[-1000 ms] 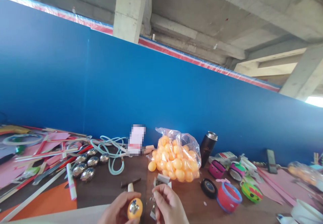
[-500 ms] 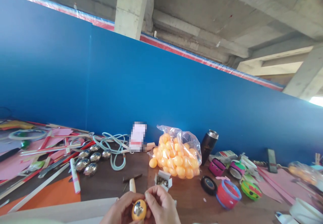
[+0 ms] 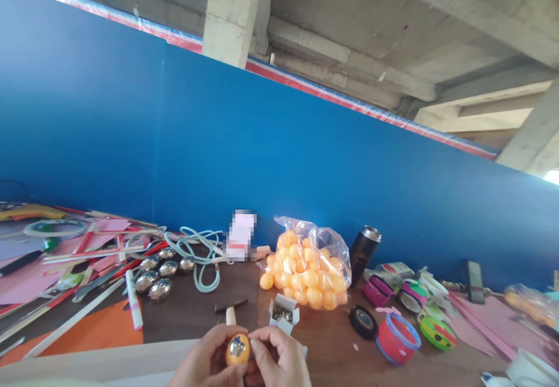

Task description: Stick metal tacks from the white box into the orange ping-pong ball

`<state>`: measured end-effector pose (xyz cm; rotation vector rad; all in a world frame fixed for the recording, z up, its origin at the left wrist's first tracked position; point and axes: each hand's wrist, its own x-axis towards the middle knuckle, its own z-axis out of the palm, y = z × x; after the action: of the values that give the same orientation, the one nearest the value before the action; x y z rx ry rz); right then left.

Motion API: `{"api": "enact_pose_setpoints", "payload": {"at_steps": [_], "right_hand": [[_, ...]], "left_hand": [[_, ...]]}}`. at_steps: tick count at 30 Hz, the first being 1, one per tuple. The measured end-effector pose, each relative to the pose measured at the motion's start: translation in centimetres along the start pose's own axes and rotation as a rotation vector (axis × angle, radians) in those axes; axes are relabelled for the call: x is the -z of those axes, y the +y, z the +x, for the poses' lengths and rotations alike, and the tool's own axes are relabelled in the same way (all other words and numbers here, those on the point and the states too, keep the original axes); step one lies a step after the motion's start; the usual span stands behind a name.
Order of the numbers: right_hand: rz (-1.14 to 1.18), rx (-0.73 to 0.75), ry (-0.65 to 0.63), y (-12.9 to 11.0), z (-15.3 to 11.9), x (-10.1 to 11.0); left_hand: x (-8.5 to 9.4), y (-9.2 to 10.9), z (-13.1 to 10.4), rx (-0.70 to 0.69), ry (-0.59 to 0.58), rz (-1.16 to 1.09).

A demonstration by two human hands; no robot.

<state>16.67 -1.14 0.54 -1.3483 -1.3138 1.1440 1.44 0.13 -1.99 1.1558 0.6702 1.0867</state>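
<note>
My left hand (image 3: 208, 357) is closed around an orange plastic ball (image 3: 243, 359), the size of a table tennis ball, near the bottom edge of the view. Shiny silver round pieces, like thumbtack heads, cover part of its face. My right hand (image 3: 282, 357) is closed, its thumb and forefinger pinched together against the ball's right side. What lies between those fingertips is too small to make out. Just beyond my hands stand a small white box (image 3: 288, 304) of shiny metal bits and a hammer (image 3: 231, 315) with a pale wooden handle.
Behind the box sits a clear bag of orange balls (image 3: 308, 276), beside a black flask (image 3: 365, 253). Several silver balls (image 3: 159, 288) lie left, near a marker (image 3: 133, 299) and pale blue tubing (image 3: 205, 279). Rightward are a tape roll (image 3: 363, 322) and a red-blue round container (image 3: 398, 338).
The ball has turned slightly and sits a little higher in my left hand. My right fingertips have moved down from its upper edge to its right side.
</note>
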Motion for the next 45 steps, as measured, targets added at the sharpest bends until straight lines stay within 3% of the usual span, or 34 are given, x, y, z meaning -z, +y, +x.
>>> {"api": "enact_pose_setpoints", "payload": {"at_steps": [6, 13, 21, 25, 28, 32, 36, 40, 45], "right_hand": [[0.117, -0.106, -0.070, -0.9, 0.0, 0.2], [0.119, 0.016, 0.012, 1.4, 0.6, -0.7], [0.334, -0.170, -0.025, -2.0, -0.2, 0.5], [0.375, -0.226, -0.038, -2.4, -0.3, 1.2], [0.400, -0.211, -0.100, -2.3, -0.4, 1.1], [0.403, -0.170, -0.173, -2.4, -0.7, 0.8], [0.362, -0.164, -0.196, -2.5, -0.8, 0.5], [0.311, -0.096, -0.183, -2.5, -0.9, 0.3], [0.268, -0.058, -0.170, -2.2, -0.9, 0.2]], "left_hand": [[1.1, -0.6, 0.5, -0.015, -0.051, 0.090], [0.3, 1.1, -0.2, -0.122, 0.004, 0.212], [0.8, 2.0, -0.3, -0.167, -0.022, 0.349], [1.1, 1.4, 0.0, -0.249, 0.068, 0.376], [1.3, 0.4, 0.2, -0.255, 0.108, 0.325], [1.8, -0.4, 0.4, -0.176, 0.000, 0.230], [2.0, 0.1, 0.4, -0.225, -0.063, 0.344], [1.9, 0.9, 0.3, -0.348, -0.034, 0.487], [1.6, 1.6, 0.1, -0.375, -0.017, 0.596]]}}
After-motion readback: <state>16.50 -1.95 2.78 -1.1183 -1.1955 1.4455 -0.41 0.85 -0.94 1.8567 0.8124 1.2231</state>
